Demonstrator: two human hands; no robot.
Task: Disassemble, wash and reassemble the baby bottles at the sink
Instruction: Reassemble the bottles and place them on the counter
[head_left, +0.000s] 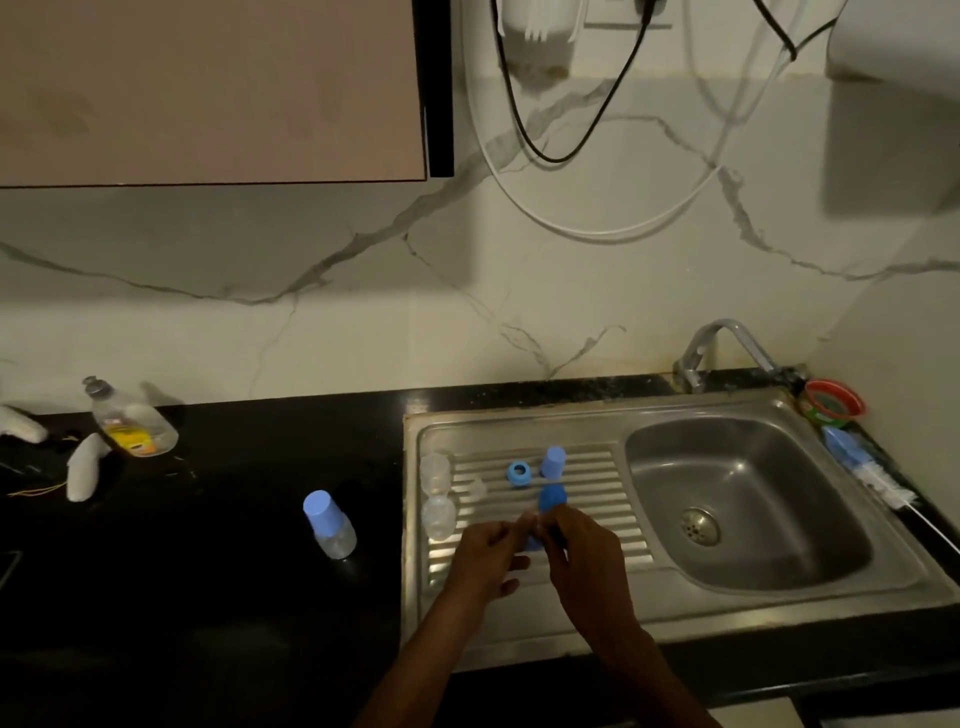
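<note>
Small blue plastic bottle part (534, 543), probably a screw collar, is sitting between both hands over the ribbed steel drainboard (597, 499). I am seeing my right hand (582, 540) curling its fingers round it from the right; my left hand (485, 545) is pinching at something pale at its top, perhaps the teat, too blurred to confirm. The part lies directly at the fingertips of both hands, neither nearer; its long axis I cannot tell.

I am judging this as disassembly, washing not yet begun.

Spreading outward on the drainboard: a darker blue cap (552, 496) just beyond the hands, a blue ring (518, 473), a pale blue cup-shaped cover (553, 461), two clear bottle bodies (437, 493). One capped, whole bottle (328, 525) is waiting on the black counter (234, 545), left. The bottle brush (862, 470) is lying right of the basin (748, 499).
</note>
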